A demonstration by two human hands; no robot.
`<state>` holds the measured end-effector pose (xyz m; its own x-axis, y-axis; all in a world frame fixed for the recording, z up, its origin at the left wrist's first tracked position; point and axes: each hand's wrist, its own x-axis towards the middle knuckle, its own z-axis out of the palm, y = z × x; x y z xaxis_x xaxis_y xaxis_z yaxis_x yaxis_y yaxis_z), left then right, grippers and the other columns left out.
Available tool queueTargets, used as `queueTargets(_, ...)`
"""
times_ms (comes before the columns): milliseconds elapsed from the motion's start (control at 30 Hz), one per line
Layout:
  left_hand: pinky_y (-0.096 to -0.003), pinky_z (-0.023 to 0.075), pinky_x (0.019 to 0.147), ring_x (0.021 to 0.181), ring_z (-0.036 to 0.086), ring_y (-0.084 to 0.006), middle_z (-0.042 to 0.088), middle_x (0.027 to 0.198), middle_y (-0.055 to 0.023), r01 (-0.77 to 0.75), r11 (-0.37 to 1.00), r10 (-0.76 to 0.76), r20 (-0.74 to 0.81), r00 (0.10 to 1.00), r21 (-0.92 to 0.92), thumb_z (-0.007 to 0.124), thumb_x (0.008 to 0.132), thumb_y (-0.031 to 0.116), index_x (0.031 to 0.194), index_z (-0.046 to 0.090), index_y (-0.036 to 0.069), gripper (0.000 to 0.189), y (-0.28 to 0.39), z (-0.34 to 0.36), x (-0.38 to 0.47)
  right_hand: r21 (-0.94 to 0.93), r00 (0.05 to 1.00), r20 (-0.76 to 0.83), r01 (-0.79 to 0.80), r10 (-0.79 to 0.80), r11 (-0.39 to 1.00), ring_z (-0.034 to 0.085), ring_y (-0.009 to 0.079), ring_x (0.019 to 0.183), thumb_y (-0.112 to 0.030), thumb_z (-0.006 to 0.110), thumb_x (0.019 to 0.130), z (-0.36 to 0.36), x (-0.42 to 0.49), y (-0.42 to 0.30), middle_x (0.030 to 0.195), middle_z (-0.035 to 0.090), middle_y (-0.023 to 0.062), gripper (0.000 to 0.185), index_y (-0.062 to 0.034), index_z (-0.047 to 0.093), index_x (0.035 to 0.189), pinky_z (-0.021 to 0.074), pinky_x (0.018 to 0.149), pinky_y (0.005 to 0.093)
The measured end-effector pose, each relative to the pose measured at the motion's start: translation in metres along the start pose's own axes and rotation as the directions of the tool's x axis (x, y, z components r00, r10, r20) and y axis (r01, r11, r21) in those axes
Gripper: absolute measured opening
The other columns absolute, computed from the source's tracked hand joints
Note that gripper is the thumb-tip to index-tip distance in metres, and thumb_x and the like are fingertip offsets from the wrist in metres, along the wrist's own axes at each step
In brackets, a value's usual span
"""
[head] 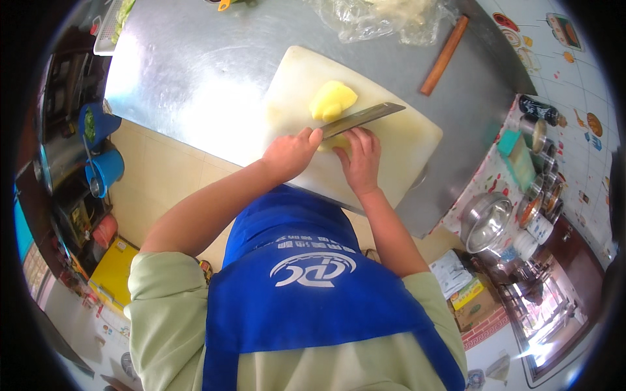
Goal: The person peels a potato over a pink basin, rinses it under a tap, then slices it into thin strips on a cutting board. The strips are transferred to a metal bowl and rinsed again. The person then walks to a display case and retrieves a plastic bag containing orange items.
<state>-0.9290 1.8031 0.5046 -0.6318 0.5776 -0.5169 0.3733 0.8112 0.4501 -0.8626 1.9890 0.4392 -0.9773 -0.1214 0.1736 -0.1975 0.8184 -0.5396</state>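
Observation:
My left hand [293, 154] is closed around the handle of a broad-bladed kitchen knife [364, 119], whose blade points up and to the right. Beside the blade, my right hand [362, 156] has its fingertips and thumb around a pale yellow piece of peeled vegetable [335, 142], perhaps potato, partly hidden by the hand and blade. Both hands are over a white cutting board [406, 141], set at an angle. Just beyond the knife lie a larger peeled yellow chunk [337, 97] and smaller pieces touching it.
The board rests on a metal table [220, 63]. A wooden rod [445, 56] lies at its right, near a clear plastic bag [381, 19] at the back. Metal bowls [484, 220] and jars stand on a counter at the right. A blue bucket [105, 171] is at the left.

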Motion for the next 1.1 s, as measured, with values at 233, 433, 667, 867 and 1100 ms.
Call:
queueTargets(233, -0.0424, 0.0532, 0.06, 0.069, 0.064, -0.0345, 0.057, 0.089, -0.0159, -0.043, 0.998, 0.042, 0.019, 0.999, 0.052, 0.049, 0.084, 0.005, 0.102, 0.042, 0.003, 0.019, 0.002, -0.028, -0.038, -0.023, 0.999, -0.035, -0.001, 0.001, 1.0, 0.045, 0.0333, 0.11, -0.018, 0.075, 0.073, 0.005, -0.004, 0.003, 0.118, 0.049, 0.0081, 0.046, -0.0089, 0.054, 0.114, 0.0385, 0.093, 0.044)
queueTargets(433, -0.0428, 0.0528, 0.059, 0.068, 0.064, -0.0347, 0.057, 0.088, -0.0169, -0.004, 0.996, -0.002, 0.069, 0.998, 0.089, 0.049, 0.083, 0.004, 0.103, 0.042, 0.002, 0.02, 0.01, -0.038, -0.06, -0.019, 1.0, -0.01, -0.013, 0.013, 1.0, 0.045, 0.034, 0.11, -0.019, 0.076, 0.072, 0.005, -0.005, 0.005, 0.115, 0.051, 0.0088, 0.046, -0.0076, 0.055, 0.111, 0.0387, 0.092, 0.0448)
queueTargets(667, -0.0419, 0.0535, 0.062, 0.073, 0.064, -0.0369, 0.059, 0.092, -0.0195, 0.017, 1.0, -0.017, 0.004, 1.0, -0.026, 0.046, 0.087, 0.002, 0.101, 0.043, 0.001, 0.015, 0.002, 0.0, -0.007, 0.01, 1.0, -0.022, -0.007, 0.007, 1.0, 0.048, 0.0316, 0.107, -0.018, 0.074, 0.073, 0.001, 0.0, 0.002, 0.117, 0.051, 0.0072, 0.043, -0.0076, 0.056, 0.111, 0.0392, 0.092, 0.0422)
queueTargets(867, -0.0413, 0.0536, 0.061, 0.072, 0.064, -0.0351, 0.059, 0.092, -0.0185, 0.008, 1.0, -0.01, 0.049, 0.999, 0.03, 0.048, 0.087, 0.002, 0.103, 0.043, 0.002, 0.017, 0.0, -0.015, -0.008, -0.013, 1.0, -0.028, 0.0, 0.0, 1.0, 0.047, 0.0322, 0.107, -0.018, 0.075, 0.073, 0.003, -0.002, 0.003, 0.116, 0.051, 0.0077, 0.044, -0.008, 0.056, 0.111, 0.0394, 0.091, 0.0426)
queueTargets(1100, -0.0423, 0.0529, 0.059, 0.069, 0.064, -0.0346, 0.057, 0.087, -0.0166, 0.02, 0.998, -0.026, 0.112, 0.993, 0.055, 0.049, 0.083, 0.003, 0.101, 0.041, 0.003, 0.019, 0.013, -0.039, -0.058, -0.011, 0.998, -0.067, 0.01, -0.011, 1.0, 0.046, 0.0353, 0.107, -0.018, 0.075, 0.073, 0.008, -0.007, 0.006, 0.114, 0.05, 0.01, 0.044, -0.0073, 0.055, 0.111, 0.0395, 0.091, 0.0444)
